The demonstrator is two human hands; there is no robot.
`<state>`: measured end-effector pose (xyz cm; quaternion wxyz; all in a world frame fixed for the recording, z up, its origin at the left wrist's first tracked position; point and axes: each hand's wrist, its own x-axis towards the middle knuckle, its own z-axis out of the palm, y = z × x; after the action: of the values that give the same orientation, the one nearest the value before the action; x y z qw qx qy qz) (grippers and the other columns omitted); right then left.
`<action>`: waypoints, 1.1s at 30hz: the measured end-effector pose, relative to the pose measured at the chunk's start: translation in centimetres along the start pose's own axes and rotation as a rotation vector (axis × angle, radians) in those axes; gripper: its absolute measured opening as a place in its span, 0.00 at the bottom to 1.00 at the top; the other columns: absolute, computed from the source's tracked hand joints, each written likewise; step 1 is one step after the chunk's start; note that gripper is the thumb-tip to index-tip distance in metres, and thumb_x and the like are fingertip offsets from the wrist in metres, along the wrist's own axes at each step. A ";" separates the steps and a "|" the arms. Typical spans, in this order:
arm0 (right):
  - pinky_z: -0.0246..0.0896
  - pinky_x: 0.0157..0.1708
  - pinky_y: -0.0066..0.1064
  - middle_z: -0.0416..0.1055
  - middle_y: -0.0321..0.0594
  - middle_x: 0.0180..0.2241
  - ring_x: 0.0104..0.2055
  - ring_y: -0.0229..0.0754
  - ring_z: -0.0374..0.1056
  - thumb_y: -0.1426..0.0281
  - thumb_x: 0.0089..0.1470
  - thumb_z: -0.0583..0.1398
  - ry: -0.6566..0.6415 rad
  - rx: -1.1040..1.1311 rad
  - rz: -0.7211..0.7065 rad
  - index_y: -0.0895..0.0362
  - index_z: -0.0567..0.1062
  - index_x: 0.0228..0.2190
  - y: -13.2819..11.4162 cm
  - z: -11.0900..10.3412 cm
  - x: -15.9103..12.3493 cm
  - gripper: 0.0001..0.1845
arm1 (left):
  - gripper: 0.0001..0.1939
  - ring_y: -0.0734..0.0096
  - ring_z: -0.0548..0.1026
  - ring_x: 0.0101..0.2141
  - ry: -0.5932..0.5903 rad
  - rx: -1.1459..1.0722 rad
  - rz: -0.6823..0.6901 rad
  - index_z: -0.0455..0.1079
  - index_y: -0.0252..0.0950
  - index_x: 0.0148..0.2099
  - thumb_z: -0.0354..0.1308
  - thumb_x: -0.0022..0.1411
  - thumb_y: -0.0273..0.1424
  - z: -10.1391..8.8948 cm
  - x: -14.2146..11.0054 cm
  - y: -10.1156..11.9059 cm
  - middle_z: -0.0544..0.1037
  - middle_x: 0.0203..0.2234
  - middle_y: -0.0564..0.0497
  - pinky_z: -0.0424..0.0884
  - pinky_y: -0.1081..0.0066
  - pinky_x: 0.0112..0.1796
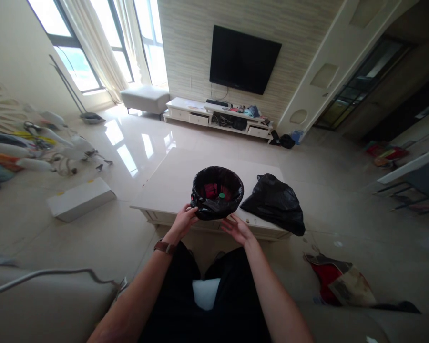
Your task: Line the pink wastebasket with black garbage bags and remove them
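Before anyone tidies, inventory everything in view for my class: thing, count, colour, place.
Coffee table: 1, white, room's middle
Bag-lined bin: 1, black, coffee table's near edge
Green cap: 1, green, inside bin
Red contents: count unclear, red, inside bin
Plastic bag: 1, black, right of bin
Television: 1, black, far wall
TV cabinet: 1, white, below television
Bench: 1, grey, by windows
Curtains: 2 visible, cream, by windows
Long-handled dustpan: 1, grey, left wall
Box: 1, white, left of coffee table
Floor clutter: blurred, uncountable, mixed, both sides
Watch: 1, brown strap, left wrist
Left hand: 1, bare, touching bin's left side
Right hand: 1, bare, below bin
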<state>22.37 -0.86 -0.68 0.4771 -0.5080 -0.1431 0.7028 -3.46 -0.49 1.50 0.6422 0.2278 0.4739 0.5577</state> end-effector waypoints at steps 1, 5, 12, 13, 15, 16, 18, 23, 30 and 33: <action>0.77 0.36 0.35 0.79 0.39 0.32 0.30 0.40 0.75 0.69 0.56 0.70 -0.020 0.017 -0.007 0.55 0.76 0.36 -0.2 0.4 -0.2 0.08 | 0.19 0.70 0.79 0.35 -0.004 0.011 0.006 0.69 0.38 0.40 0.75 0.51 0.32 0.2 -0.1 0.5 0.79 0.34 0.52 0.77 0.73 0.35; 0.71 0.30 0.25 0.77 0.31 0.28 0.27 0.34 0.72 0.72 0.50 0.73 0.009 0.044 -0.089 0.55 0.76 0.35 -1.7 1.3 -0.8 0.13 | 0.18 0.71 0.79 0.34 0.013 0.024 0.022 0.69 0.38 0.40 0.74 0.52 0.31 1.0 -0.1 2.0 0.79 0.35 0.51 0.76 0.73 0.33; 0.77 0.36 0.30 0.80 0.34 0.32 0.37 0.40 0.79 0.74 0.50 0.73 0.063 0.088 -0.153 0.53 0.70 0.31 -4.0 2.6 -0.7 0.16 | 0.17 0.69 0.79 0.33 0.016 0.022 0.014 0.69 0.38 0.41 0.73 0.53 0.29 2.1 0.1 3.7 0.79 0.34 0.50 0.75 0.71 0.34; 0.74 0.32 0.26 0.79 0.34 0.30 0.33 0.39 0.78 0.74 0.50 0.73 0.084 0.087 -0.152 0.53 0.69 0.30 -4.3 2.8 -0.5 0.16 | 0.17 0.69 0.79 0.33 0.016 0.021 0.017 0.69 0.38 0.41 0.73 0.53 0.29 2.2 0.1 3.8 0.79 0.34 0.50 0.76 0.70 0.34; 0.67 0.25 0.21 0.77 0.34 0.26 0.26 0.34 0.73 0.75 0.50 0.72 0.125 0.076 -0.149 0.55 0.70 0.30 -4.8 3.1 0.0 0.15 | 0.16 0.69 0.79 0.33 0.016 0.017 0.024 0.69 0.37 0.41 0.72 0.54 0.29 2.3 0.3 3.9 0.79 0.35 0.50 0.76 0.70 0.35; 0.64 0.23 0.20 0.76 0.33 0.25 0.23 0.33 0.70 0.75 0.50 0.72 0.143 0.066 -0.151 0.55 0.71 0.29 -4.9 3.2 0.3 0.14 | 0.16 0.69 0.79 0.34 0.013 0.014 0.027 0.69 0.37 0.41 0.72 0.54 0.29 2.3 0.4 3.9 0.80 0.36 0.49 0.77 0.69 0.36; 0.62 0.20 0.20 0.75 0.33 0.23 0.21 0.31 0.67 0.74 0.49 0.72 0.178 0.035 -0.159 0.56 0.71 0.29 -5.2 3.4 0.9 0.14 | 0.16 0.68 0.80 0.35 0.005 0.007 0.032 0.70 0.37 0.43 0.72 0.55 0.30 2.3 0.5 3.7 0.80 0.37 0.48 0.78 0.68 0.39; 0.60 0.20 0.21 0.71 0.29 0.20 0.20 0.33 0.67 0.72 0.48 0.72 0.252 -0.047 -0.197 0.54 0.68 0.27 -6.2 4.2 1.9 0.16 | 0.18 0.64 0.80 0.37 -0.037 0.022 -0.031 0.72 0.36 0.45 0.73 0.55 0.31 2.0 0.0 2.7 0.81 0.41 0.45 0.80 0.63 0.40; 0.65 0.26 0.22 0.73 0.27 0.24 0.26 0.34 0.72 0.73 0.49 0.68 0.224 -0.092 -0.349 0.53 0.69 0.30 -7.8 4.7 0.7 0.12 | 0.23 0.62 0.83 0.35 -0.154 0.014 -0.190 0.74 0.38 0.49 0.76 0.53 0.33 1.6 -0.5 1.1 0.82 0.48 0.43 0.81 0.61 0.39; 0.56 0.21 0.23 0.74 0.30 0.24 0.25 0.36 0.70 0.70 0.46 0.71 0.208 -0.159 -0.338 0.54 0.71 0.29 -6.6 3.7 -0.2 0.13 | 0.27 0.60 0.83 0.36 -0.179 -0.006 -0.220 0.72 0.39 0.52 0.78 0.52 0.34 2.2 -0.4 0.4 0.83 0.48 0.43 0.82 0.59 0.38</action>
<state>22.70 3.42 5.62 0.5588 -0.5826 -0.2311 0.5431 -1.70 -0.24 2.95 0.7399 0.2211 0.4352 0.4628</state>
